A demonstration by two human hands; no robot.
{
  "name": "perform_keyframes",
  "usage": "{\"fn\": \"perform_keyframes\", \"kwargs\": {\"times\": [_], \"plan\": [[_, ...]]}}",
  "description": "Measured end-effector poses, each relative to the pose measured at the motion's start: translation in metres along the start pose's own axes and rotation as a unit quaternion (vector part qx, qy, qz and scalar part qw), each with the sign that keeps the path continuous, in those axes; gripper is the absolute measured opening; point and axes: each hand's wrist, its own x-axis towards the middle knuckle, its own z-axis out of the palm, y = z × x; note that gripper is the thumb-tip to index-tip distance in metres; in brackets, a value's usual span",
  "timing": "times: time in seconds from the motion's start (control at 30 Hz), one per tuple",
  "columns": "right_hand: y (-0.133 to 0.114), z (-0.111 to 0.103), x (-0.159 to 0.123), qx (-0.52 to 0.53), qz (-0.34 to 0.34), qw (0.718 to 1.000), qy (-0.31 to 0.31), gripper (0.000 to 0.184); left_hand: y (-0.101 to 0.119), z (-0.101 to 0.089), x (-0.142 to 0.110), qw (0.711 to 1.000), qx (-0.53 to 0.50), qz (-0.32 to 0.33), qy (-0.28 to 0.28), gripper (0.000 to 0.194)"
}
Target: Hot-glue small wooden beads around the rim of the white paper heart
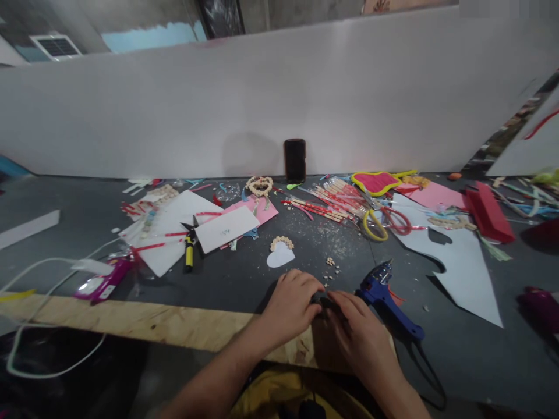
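Observation:
My left hand (292, 305) and my right hand (360, 331) meet at the near edge of the dark table (244, 273), fingers curled together round a small dark object (322, 299) that I cannot make out. A blue glue gun (384, 297) lies just right of my right hand. In front of the hands lie a white paper heart (280, 256) edged with beads and a few loose beads (330, 263).
A phone (294, 159) leans on the white back wall. Yellow-handled cutters (189, 247), white and pink papers (227, 228), red-and-wood sticks (332, 201), scissors (384, 222), a large white cut sheet (463, 262), a red box (489, 212), a pink device (101, 285) with white cable.

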Motion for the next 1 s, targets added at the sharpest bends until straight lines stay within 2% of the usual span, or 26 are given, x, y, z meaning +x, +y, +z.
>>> {"fn": "perform_keyframes", "kwargs": {"times": [0.17, 0.27, 0.43, 0.57, 0.67, 0.77, 1.0], "plan": [[0.001, -0.007, -0.002, 0.019, 0.019, 1.000, 0.004, 0.024, 0.005, 0.002, 0.010, 0.998, 0.043, 0.036, -0.020, 0.022], [0.004, -0.015, -0.003, 0.019, 0.020, 0.999, 0.028, 0.025, 0.006, 0.005, 0.015, 0.997, 0.056, 0.050, -0.030, 0.019], [0.020, -0.038, -0.009, -0.017, 0.057, 0.995, 0.082, 0.025, -0.002, -0.005, 0.030, 0.997, 0.056, 0.044, 0.010, 0.015], [0.042, -0.049, -0.017, -0.100, 0.060, 0.989, 0.093, 0.026, -0.008, -0.014, 0.056, 0.995, 0.089, 0.039, 0.027, 0.019], [0.056, -0.049, -0.023, -0.170, 0.058, 0.981, 0.075, 0.031, -0.007, -0.011, 0.077, 0.989, 0.135, 0.052, -0.001, 0.019], [0.063, -0.044, -0.029, -0.197, 0.071, 0.976, 0.053, 0.035, -0.003, -0.002, 0.093, 0.979, 0.191, 0.066, -0.035, 0.018], [0.066, -0.036, -0.036, -0.195, 0.113, 0.973, 0.043, 0.040, 0.006, 0.005, 0.100, 0.972, 0.217, 0.085, -0.040, 0.020]]}}
